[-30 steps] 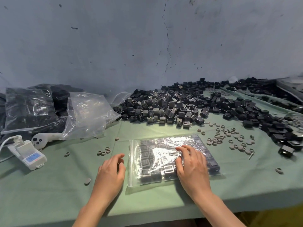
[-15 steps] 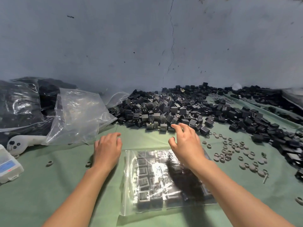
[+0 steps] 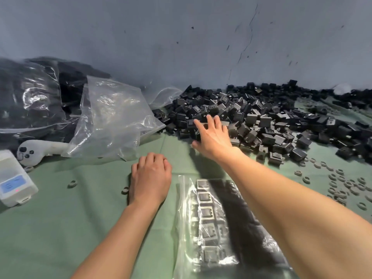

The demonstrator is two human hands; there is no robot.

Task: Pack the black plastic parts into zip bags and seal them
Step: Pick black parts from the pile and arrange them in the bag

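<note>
Head view looked down on a table draped in matte green cloth (image 3: 60, 228), creased in shallow folds. The right hand (image 3: 213, 137) reached forward with its fingers straight and spread, the tips on the near edge of the heap of black plastic parts (image 3: 261, 121). It grasped nothing that could be seen. The parts were small, boxy and square-faced, with a dull sheen, and were heaped loosely against the wall (image 3: 181, 37), a blue-grey surface with a thin crack running down it.

The left hand (image 3: 151, 178) lay palm down on the cloth, fingers loosely bent at the knuckles and holding nothing visible. Just to its right lay a packed zip bag (image 3: 209, 214) — flat, clear and glossy, with black parts lined up in rows inside. The right forearm crossed above its far side. Whether its strip was pressed shut could not be told.

To the left, a slack bundle of empty clear bags (image 3: 114, 117) leaned crumpled and shiny against dark filled bags (image 3: 30, 97). A white rounded handset (image 3: 34, 152) poked out beneath them, and a white box with a blue panel (image 3: 14, 186) sat near the table's left edge. Small grey rings (image 3: 342, 186) were scattered at the right — a few more lay near the left hand.
</note>
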